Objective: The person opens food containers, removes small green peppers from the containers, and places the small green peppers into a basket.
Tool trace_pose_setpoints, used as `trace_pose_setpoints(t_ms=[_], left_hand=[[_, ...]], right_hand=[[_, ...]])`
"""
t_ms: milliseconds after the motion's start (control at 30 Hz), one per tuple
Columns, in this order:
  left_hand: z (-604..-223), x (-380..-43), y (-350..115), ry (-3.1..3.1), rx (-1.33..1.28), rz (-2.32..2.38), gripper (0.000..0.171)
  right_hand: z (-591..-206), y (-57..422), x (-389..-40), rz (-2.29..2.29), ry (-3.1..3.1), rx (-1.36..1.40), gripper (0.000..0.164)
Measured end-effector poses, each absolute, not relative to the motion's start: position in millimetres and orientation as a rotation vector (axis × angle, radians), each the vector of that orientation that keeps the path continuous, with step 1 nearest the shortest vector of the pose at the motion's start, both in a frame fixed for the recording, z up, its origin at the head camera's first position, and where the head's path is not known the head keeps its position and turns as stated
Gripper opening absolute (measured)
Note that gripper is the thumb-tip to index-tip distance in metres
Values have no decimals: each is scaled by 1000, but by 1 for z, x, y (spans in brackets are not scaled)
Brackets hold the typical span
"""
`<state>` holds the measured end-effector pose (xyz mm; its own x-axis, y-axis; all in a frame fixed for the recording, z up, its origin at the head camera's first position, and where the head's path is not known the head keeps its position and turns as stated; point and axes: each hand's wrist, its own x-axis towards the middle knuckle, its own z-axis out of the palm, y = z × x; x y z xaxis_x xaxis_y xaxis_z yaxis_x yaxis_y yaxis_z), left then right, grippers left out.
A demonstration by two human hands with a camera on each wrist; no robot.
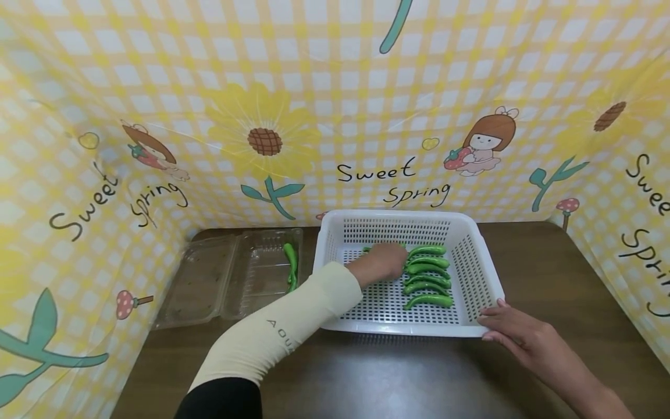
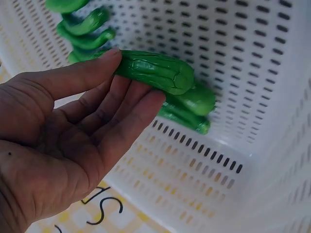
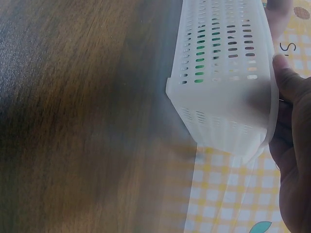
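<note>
My left hand reaches over the white plastic basket. Between thumb and fingertips it pinches a green pepper, seen best in the left wrist view, its blunt wrinkled end pointing away from the palm. Beneath that one, more green peppers lie on the slotted bottom. A column of several green peppers fills the basket's right half, lying side by side in the head view. At the near right corner, my right hand grips the basket rim, thumb on one side and fingers on the other.
Left of the basket, a clear plastic clamshell box lies with its lid folded out to the left. Green peppers lie along its right side. A yellow checked cloth walls the brown table at the back and sides.
</note>
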<state>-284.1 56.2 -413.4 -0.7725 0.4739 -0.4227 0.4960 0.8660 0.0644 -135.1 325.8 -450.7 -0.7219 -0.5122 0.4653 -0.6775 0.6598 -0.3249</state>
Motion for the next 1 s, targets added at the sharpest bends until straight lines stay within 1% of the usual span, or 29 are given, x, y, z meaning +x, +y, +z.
trace_pose_setpoints(t_ms=[133,300,533,667,800,900,967,1000], left_hand=[[-423,-279,57,2612,736,-93,24],[-436,-274,57,2658,777,-135,17],[-442,-274,57,2687,811,-199,18],[-430,-275,54,2683,792,-175,24],[-408,-276,40,2691,728,-68,30],[-391,-279,19,2731,623,135,27],[-381,-282,-2,2804,597,218,31],[-377,-284,-14,2836,570,255,29]], right_hand=[[-451,326,-135,682,-2525,942,44],[-451,325,-135,674,-2534,942,46],[-452,324,-135,676,-2542,939,46],[-452,324,-135,684,-2540,944,45],[-452,325,-135,693,-2540,941,45],[-451,325,-135,686,-2534,946,46],[-451,325,-135,686,-2543,941,46],[-452,325,-135,691,-2544,944,46]])
